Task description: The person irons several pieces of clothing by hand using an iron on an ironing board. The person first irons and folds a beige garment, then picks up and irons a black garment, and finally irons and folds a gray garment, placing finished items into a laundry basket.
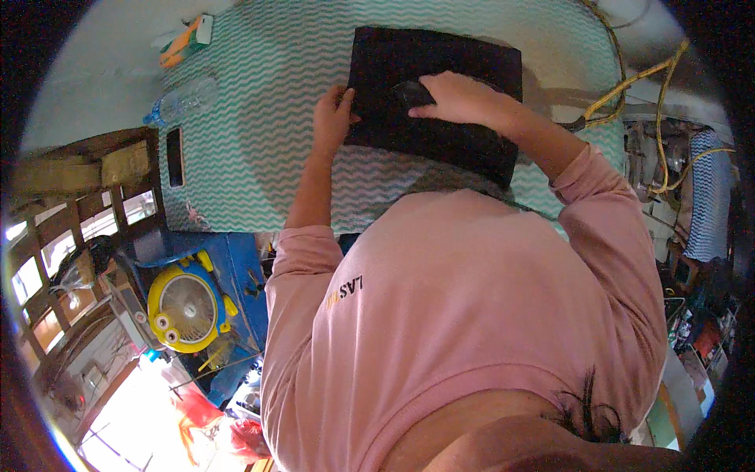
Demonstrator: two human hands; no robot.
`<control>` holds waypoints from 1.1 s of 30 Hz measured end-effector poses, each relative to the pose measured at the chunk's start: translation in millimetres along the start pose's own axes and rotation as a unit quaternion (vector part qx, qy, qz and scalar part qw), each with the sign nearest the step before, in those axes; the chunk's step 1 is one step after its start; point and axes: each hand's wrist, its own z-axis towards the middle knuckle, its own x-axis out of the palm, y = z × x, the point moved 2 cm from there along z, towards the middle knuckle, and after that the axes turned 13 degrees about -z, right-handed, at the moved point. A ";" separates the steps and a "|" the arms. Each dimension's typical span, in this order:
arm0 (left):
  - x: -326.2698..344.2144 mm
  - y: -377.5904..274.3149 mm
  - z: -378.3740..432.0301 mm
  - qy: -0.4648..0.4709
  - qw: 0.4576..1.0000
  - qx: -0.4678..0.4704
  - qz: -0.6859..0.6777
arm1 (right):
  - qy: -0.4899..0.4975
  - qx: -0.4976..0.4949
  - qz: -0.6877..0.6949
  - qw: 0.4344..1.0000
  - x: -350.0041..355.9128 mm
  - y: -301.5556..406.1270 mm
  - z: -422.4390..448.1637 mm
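Observation:
A black rectangular sheet (436, 56), of cloth or other thin material, lies on a table cover (265, 118) with green and white zigzag stripes. My left hand (334, 118) is at the left edge of the sheet, its thumb and fingers pinching that edge. Over the middle of the sheet, my right hand (454, 97) grips a small dark object (416, 94) with a glossy top. Its exact kind is hard to make out against the black. The palm hides part of it.
A phone (176, 157) and a clear plastic bottle (180, 109) with a blue cap lie at the left of the table. Behind them is an orange, green and white pack (187, 42). Yellow cables (625, 85) run along the right side. A yellow fan (189, 310) stands below left.

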 end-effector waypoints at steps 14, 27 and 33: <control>0.2 -0.6 -2.8 -0.019 1.000 0.007 -0.017 | -0.086 0.184 0.069 0.977 8.2 -127.3 -62.9; 1.3 -5.7 -1.7 -0.047 0.996 0.076 -0.001 | -0.150 -0.009 0.020 0.988 -23.9 -63.2 24.0; -1.7 -12.5 -8.0 -0.073 0.997 0.007 0.015 | -0.142 0.092 0.145 0.975 -41.8 -101.7 7.5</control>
